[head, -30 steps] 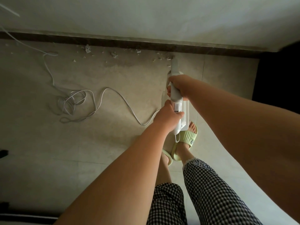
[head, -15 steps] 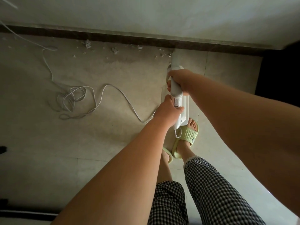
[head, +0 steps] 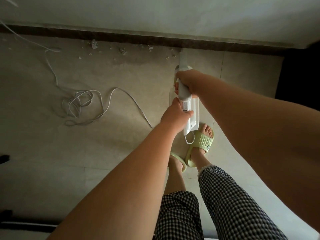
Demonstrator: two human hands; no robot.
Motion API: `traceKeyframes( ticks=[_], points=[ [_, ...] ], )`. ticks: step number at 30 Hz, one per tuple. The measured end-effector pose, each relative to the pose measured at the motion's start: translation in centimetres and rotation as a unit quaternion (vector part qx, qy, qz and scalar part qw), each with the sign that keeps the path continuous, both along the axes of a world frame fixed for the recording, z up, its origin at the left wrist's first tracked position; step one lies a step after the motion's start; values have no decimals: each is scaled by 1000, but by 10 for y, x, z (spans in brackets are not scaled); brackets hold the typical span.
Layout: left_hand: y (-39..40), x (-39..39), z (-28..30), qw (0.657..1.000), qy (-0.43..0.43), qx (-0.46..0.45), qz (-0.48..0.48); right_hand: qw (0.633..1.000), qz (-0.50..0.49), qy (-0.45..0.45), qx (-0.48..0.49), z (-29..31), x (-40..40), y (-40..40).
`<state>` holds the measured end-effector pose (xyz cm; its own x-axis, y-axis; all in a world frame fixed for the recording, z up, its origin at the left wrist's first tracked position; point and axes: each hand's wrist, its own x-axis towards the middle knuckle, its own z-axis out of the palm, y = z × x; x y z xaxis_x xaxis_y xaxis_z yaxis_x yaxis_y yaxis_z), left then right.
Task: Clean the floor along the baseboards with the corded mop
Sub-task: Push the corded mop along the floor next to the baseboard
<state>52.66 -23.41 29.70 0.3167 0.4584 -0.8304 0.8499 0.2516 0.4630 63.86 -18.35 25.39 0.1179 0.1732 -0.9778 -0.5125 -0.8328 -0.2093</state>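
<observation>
I hold a white corded mop (head: 192,116) upright in front of me with both hands. My right hand (head: 189,81) grips the upper part of its handle and my left hand (head: 174,116) grips just below. The shaft (head: 182,59) runs down to the floor right at the dark baseboard (head: 121,38); the mop head is hidden behind the handle. Its white cord (head: 83,103) trails left across the tiled floor in a loose tangle. Bits of debris (head: 94,45) lie along the baseboard, left of the shaft.
My feet in pale green slippers (head: 202,142) stand just behind the mop. The cord runs on up to the far left along the wall (head: 155,13). A dark opening (head: 301,75) sits at the right. Dark objects (head: 4,158) edge the left side.
The view and both hands have shifted slightly away from the wall and to the right; the mop shaft stays at the baseboard. My grip is unchanged.
</observation>
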Motion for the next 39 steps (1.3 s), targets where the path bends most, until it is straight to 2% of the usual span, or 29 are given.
traceKeyframes(
  ticks=[11, 17, 24, 31, 39],
  points=[
    [-7, 5, 8, 995, 7, 9, -102, 996, -87, -11, -26, 5, 14, -24],
    [-21, -9, 10, 995, 16, -9, -100, 998, -65, -9, -20, -1, 0, -39],
    [-19, -36, 9, 994, 39, 13, -103, 998, -59, 2, 8, -2, -32, -35],
    [-20, -29, 9, 987, 29, 22, -154, 994, -109, -24, 3, 3, -19, -48],
    [-34, -38, 11, 989, 31, -3, -147, 993, -114, -22, -16, 1, -28, -64]
  ],
)
